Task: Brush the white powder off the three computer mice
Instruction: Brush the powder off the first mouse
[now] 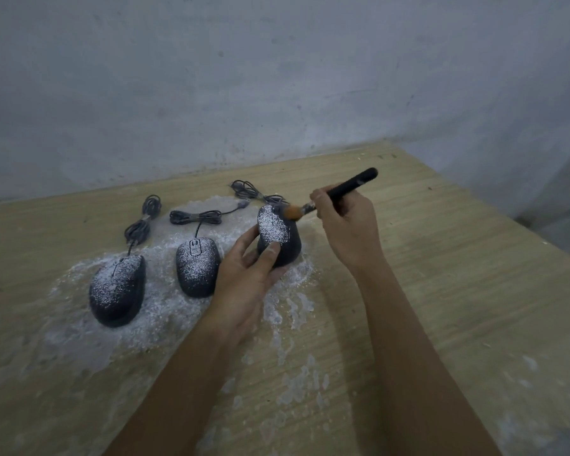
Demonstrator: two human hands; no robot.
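Note:
Three dark wired mice dusted with white powder lie in a row on a wooden table (441,274). The left mouse (117,291) and the middle mouse (197,266) rest flat. My left hand (244,274) grips the right mouse (278,236) and tilts it up off the table, thumb on its powdered top. My right hand (346,222) holds a black-handled brush (346,187), whose orange bristles touch the front of that mouse. The right side of its top is bare of powder.
White powder (165,324) is spread over the table around and in front of the mice. Bundled grey cables (195,217) lie behind them near the grey wall (277,77). The table's right edge runs diagonally at the right.

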